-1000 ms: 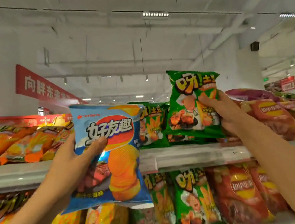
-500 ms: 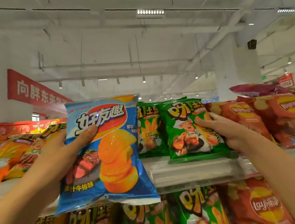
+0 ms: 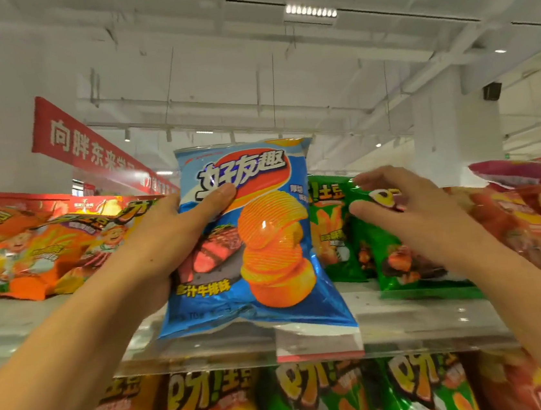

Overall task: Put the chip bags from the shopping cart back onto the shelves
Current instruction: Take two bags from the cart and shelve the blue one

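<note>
Lower shelf (image 3: pixel 318 398): nearest, at 6 o'clock; yellow, green and red bags hang in a row, their bottoms cut off by the frame edge.
Left hand (image 3: pixel 168 240): its grip is clamped on the blue bag (image 3: pixel 259 239), thumb across the front near the logo, fingers behind and hidden. The hold sits on the bag's left side, probably so the bag stays upright and face-out for shelving.
Blue bag: upright at centre, in front of the top shelf (image 3: pixel 410 317) lip, its lower corner covering part of a price tag (image 3: pixel 319 347). Not yet shelved, by the look of it.
Right hand (image 3: pixel 418 211): at 3 o'clock, fingers apart and fairly straight, holding nothing; whether it touches the green bag (image 3: pixel 401 267) behind it is hard to tell.
Green bag: lies on the top shelf beside another green one, seemingly placed; most of its face is hidden by the hand.
Neighbours: orange bags (image 3: pixel 32 259) at 9 o'clock, red bags (image 3: pixel 528 229) at 3 o'clock, on the same shelf.
Gap: bare shelf between orange and green bags, a likely spot for the blue bag.
Far: red banner (image 3: pixel 87 148) at 10 o'clock, text partly cut off.
Cart: not in view.
</note>
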Action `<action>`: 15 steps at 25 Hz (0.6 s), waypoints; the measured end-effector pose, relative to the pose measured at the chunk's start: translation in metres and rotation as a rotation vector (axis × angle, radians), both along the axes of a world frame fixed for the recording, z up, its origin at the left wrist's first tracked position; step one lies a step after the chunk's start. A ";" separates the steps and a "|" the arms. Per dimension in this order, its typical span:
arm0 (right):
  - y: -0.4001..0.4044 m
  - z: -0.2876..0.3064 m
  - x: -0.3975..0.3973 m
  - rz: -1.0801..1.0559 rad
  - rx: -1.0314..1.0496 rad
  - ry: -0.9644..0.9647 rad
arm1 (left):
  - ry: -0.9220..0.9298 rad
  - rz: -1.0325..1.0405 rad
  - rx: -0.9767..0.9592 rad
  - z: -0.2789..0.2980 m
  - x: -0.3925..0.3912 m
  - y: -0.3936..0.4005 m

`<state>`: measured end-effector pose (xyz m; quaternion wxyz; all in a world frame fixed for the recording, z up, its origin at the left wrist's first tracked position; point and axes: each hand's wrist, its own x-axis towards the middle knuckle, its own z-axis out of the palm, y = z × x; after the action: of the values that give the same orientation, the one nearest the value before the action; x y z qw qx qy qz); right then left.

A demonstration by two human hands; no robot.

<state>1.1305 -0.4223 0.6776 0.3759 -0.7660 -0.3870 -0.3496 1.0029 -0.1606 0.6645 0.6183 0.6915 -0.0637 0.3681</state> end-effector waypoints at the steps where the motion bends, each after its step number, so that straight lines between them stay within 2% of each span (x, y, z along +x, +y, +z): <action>1: 0.022 -0.002 -0.011 0.030 -0.064 -0.019 | -0.008 -0.015 0.012 0.001 -0.006 0.011; 3: 0.063 -0.009 -0.031 0.063 -0.175 -0.053 | -0.032 -0.055 0.017 0.001 -0.020 0.033; 6: 0.122 -0.020 -0.058 0.137 -0.248 -0.065 | -0.095 0.015 0.019 0.002 -0.046 0.080; 13: 0.337 -0.039 -0.168 0.414 -0.256 -0.020 | -0.257 0.176 0.022 0.001 -0.166 0.297; 15: 0.396 -0.046 -0.201 0.406 -0.309 -0.032 | -0.306 0.260 -0.016 0.007 -0.201 0.366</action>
<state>0.9291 -0.0262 0.6315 0.3109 -0.7152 -0.5877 -0.2155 0.8015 0.2053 0.6718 0.5542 0.6249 -0.0640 0.5462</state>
